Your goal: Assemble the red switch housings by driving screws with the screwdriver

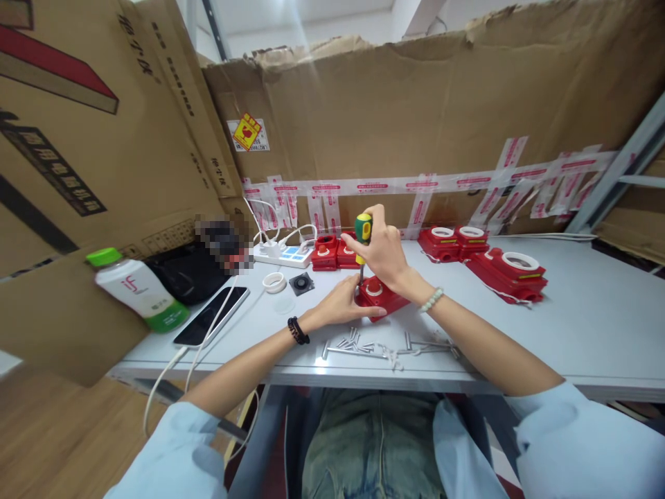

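A screwdriver (363, 227) with a green and yellow handle stands upright, my right hand (383, 255) closed round its handle. Its tip meets the left end of a red housing (383, 298) that carries a raised round knob. My left hand (347, 302) grips that same housing from the left and front, thumb along its near side, fingers by the screwdriver's shaft. Loose screws (356, 342) and metal T-bars (353, 353) with white string lie between the housing and the table's front edge. Left of my left hand are a white ring (274, 282) and a dark square part (301, 283).
More red housings stand at the back (325, 254) and at the right (506, 274), some with white rings. A power strip (283, 255), a phone (212, 317) with a cable and a bottle (140, 291) are on the left. Cardboard (389, 118) walls the table's back.
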The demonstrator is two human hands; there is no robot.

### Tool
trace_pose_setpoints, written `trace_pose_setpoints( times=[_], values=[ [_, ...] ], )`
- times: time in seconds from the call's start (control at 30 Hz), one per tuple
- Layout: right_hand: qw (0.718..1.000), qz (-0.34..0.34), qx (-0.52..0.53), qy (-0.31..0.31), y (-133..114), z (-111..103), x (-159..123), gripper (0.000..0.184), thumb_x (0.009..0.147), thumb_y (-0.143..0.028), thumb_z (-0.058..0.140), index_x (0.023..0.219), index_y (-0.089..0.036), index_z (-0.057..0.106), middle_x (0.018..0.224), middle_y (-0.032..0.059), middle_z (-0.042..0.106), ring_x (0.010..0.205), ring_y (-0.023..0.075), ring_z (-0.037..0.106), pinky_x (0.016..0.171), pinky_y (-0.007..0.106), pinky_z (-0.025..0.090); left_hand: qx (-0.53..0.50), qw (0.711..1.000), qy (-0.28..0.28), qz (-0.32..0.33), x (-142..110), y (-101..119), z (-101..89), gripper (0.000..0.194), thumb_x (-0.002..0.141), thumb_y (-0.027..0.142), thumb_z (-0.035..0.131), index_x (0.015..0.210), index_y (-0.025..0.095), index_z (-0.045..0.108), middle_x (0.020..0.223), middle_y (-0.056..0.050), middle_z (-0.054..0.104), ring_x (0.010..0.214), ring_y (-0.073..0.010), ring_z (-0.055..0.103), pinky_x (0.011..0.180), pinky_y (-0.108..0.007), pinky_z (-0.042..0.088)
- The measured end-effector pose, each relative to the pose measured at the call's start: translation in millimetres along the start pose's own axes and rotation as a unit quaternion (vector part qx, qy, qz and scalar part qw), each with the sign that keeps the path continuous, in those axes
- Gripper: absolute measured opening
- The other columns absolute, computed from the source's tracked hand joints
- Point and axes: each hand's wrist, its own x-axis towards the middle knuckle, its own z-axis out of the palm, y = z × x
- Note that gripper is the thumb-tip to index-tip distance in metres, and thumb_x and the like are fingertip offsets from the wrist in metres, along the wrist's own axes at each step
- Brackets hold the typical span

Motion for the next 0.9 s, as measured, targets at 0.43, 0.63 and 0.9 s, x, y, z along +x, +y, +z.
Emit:
trace_pose_setpoints(
  times=[0.43, 0.63, 0.9],
  values=[
    [0.992, -0.039, -0.062, -0.106, -9.4, -4.8, 12.5, 0.028, 0.084, -0.027, 0.060, 0.109, -0.018, 0.051, 0.068, 0.0009, 0.055, 0.058, 0.0166, 0.049, 0.061, 0.032, 0.037, -0.004, 1.000, -0.001, 0.000, 0.1, -0.1, -0.5, 0.057, 0.067, 0.062, 0.074, 0.095, 0.015, 0.056, 0.087, -0.007, 0.063, 0.077, -0.0216, 0.058, 0.069, -0.035, 0.046],
    [0.966, -0.069, 0.112, -0.222, -5.1, -20.4, 23.9, 0.026, 0.078, -0.019, 0.058, 0.103, -0.022, 0.051, 0.076, -0.0029, 0.053, 0.064, 0.0127, 0.048, 0.063, 0.028, 0.040, -0.017, 0.999, -0.026, -0.004, -3.9, 4.9, -5.1, 0.061, 0.074, 0.057, 0.070, 0.115, 0.014, 0.055, 0.111, -0.013, 0.065, 0.097, -0.0269, 0.061, 0.082, -0.041, 0.049],
    [0.982, -0.014, 0.090, -0.166, -8.4, -11.0, 16.5, 0.035, 0.070, -0.018, 0.052, 0.104, -0.023, 0.049, 0.069, -0.0047, 0.051, 0.059, 0.0138, 0.047, 0.060, 0.028, 0.038, -0.170, 0.981, 0.090, 0.027, 11.3, -4.2, -16.6, 0.031, 0.090, 0.039, 0.056, 0.091, 0.012, 0.072, 0.098, -0.012, 0.075, 0.097, -0.0240, 0.068, 0.089, -0.036, 0.049]
  ],
)
